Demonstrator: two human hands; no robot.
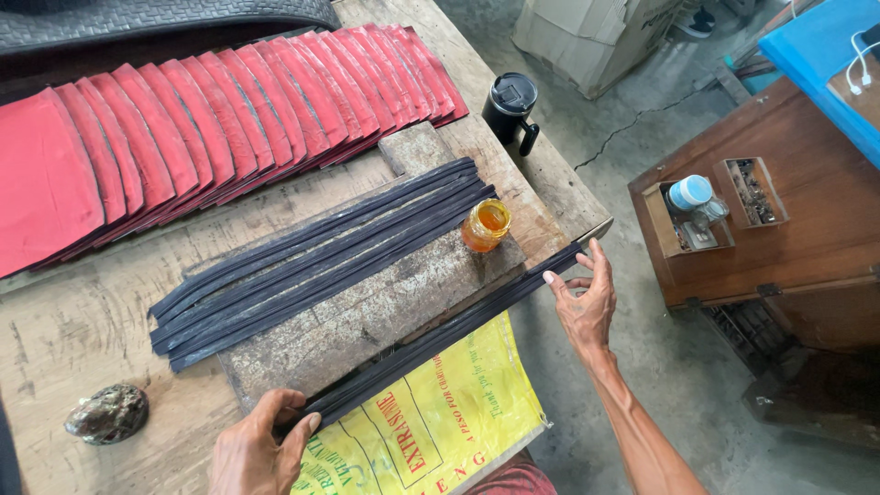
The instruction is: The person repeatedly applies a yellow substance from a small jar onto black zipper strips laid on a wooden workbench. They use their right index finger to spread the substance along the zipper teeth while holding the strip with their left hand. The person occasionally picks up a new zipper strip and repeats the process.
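Long bundle of thin black rubber strips (pixel 431 344): lies along the near edge of a worn grey board (pixel 367 316) on the weathered wooden table (pixel 82 321), partly over a yellow printed plastic sack (pixel 440 422).

Left hand (pixel 257 445): fingers curled around the bundle's near end, thumb on top, gripping it.

Right hand (pixel 585 298): fingers spread open, tips touching the bundle's far end at the table's edge; nothing clasped.

Second bundle of black rubber strips (pixel 312 257): lies farther back across the board.

Small glass jar of amber liquid (pixel 484 225): stands lidless on the board, between the two bundles.

Row of overlapping red rubber pieces (pixel 211 119): along the table's back. Black lidded mug (pixel 510 103): far corner. Dark rounded stone (pixel 105 414): near left.

Risk, as a judgement: the far end overhangs the edge and is only fingertip-steadied, so strips could fan apart or slide off; a sideways sweep could tip the open jar.
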